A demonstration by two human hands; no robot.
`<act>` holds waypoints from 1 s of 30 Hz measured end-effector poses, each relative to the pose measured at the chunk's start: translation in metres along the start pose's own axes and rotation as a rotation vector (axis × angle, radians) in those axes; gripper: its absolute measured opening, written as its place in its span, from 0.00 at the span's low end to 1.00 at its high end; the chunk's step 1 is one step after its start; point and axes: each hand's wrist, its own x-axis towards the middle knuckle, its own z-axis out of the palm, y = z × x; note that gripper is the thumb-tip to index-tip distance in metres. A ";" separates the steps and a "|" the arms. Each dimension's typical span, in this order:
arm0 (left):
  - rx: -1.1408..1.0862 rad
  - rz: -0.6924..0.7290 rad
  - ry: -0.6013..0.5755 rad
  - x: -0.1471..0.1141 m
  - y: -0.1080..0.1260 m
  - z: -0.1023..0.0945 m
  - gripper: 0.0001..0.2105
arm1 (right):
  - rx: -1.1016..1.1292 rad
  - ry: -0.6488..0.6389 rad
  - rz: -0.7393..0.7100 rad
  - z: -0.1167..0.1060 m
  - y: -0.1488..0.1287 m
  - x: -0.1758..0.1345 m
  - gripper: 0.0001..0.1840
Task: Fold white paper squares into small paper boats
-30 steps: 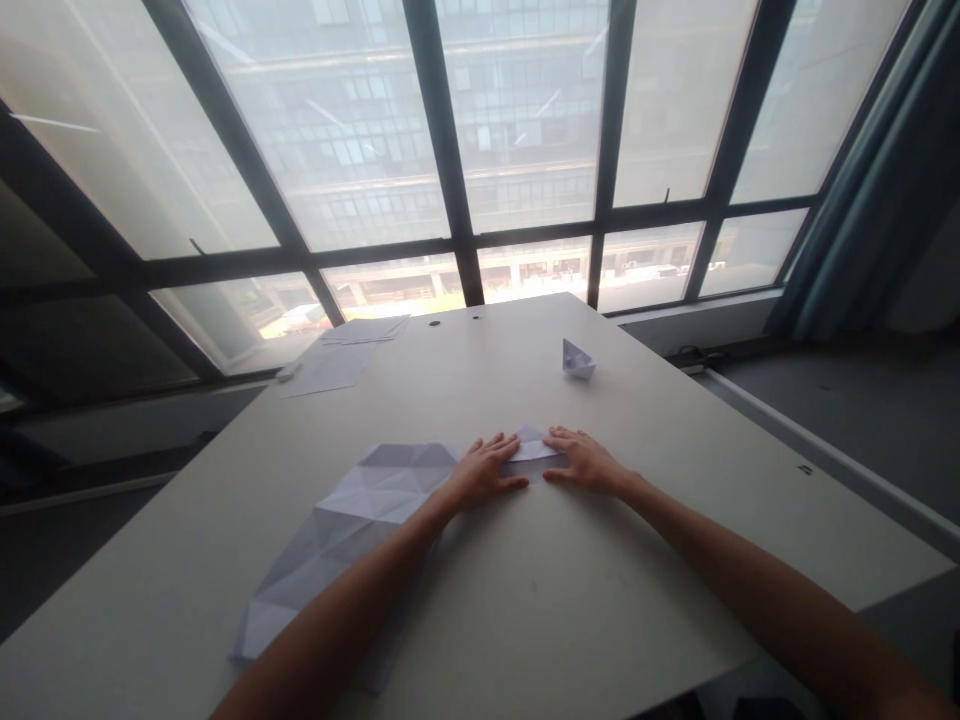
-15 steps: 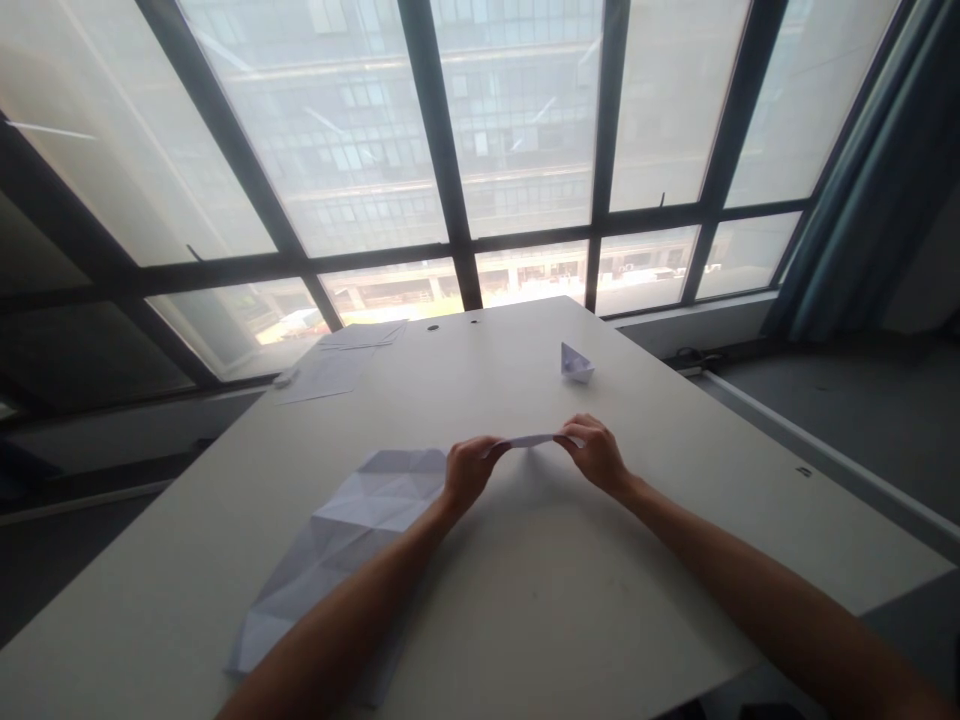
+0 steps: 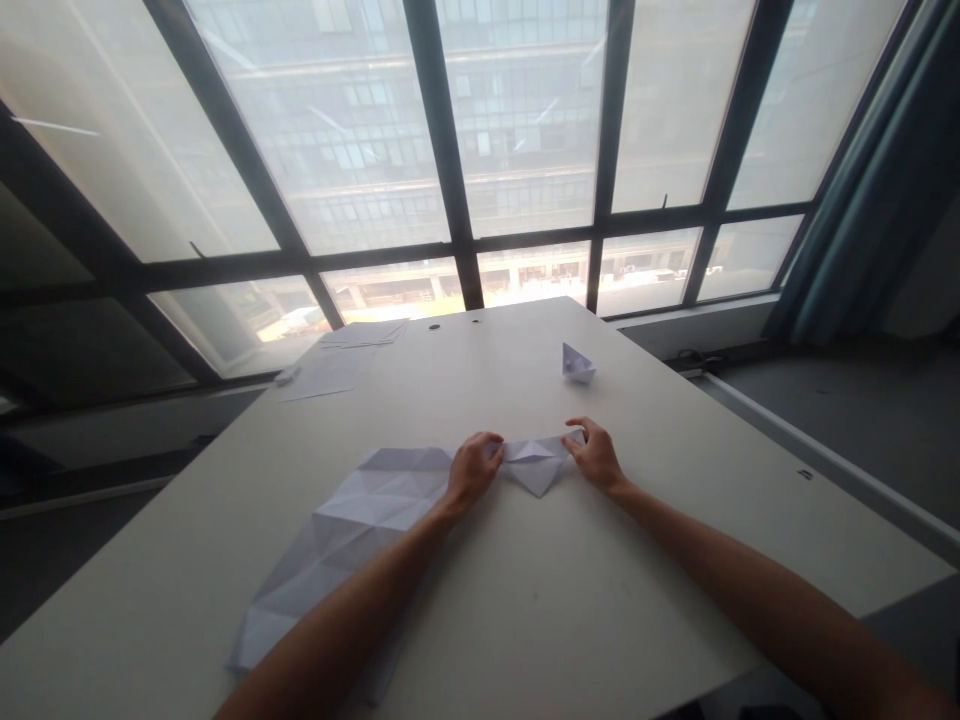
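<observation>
A small folded paper spans the gap between my two hands, with a triangular flap pointing toward me and a raised crease along its middle. At its left end my left hand pinches it between thumb and fingers. My right hand grips the right end, its thumb in front and the index finger arched above. To the left, partly under my left forearm, lies a large creased sheet of paper. A small folded paper piece with a pointed tip stands beyond my right hand.
Flat paper sheets lie at the far left of the white table. A small pale item sits by their edge. Tall windows rise behind the table, and a blue curtain hangs at the right.
The folded paper has turned from nearly edge-on to show its face, with the triangular flap now toward me. My right index finger has lifted; both hands stay at the two ends.
</observation>
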 end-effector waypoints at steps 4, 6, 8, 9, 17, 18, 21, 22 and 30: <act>0.190 0.209 -0.096 -0.004 -0.001 0.008 0.11 | -0.247 -0.048 0.058 0.003 -0.001 -0.004 0.17; 0.208 0.316 -0.218 -0.007 0.003 0.012 0.15 | -0.332 -0.073 0.054 0.003 -0.003 -0.007 0.17; 0.240 0.393 -0.359 -0.011 0.009 0.014 0.20 | -0.400 -0.096 0.046 0.003 -0.005 -0.009 0.18; 0.268 0.414 -0.410 -0.013 0.011 0.014 0.22 | -0.426 -0.101 0.031 0.003 -0.005 -0.010 0.19; 0.479 0.479 -0.408 -0.026 0.024 0.009 0.26 | -0.548 -0.045 -0.255 0.003 -0.016 -0.015 0.23; 0.473 0.495 -0.413 -0.026 0.024 0.010 0.25 | -0.524 -0.095 -0.300 0.006 -0.017 -0.016 0.23; 0.395 0.528 -0.454 -0.027 0.024 0.013 0.24 | -0.440 -0.303 -0.390 0.018 -0.019 -0.023 0.24; 0.356 0.527 -0.471 -0.027 0.023 0.013 0.25 | -0.422 -0.372 -0.392 0.021 -0.018 -0.025 0.25; 0.270 0.393 -0.523 -0.023 0.019 0.014 0.29 | -0.459 -0.603 -0.365 0.024 -0.019 -0.027 0.33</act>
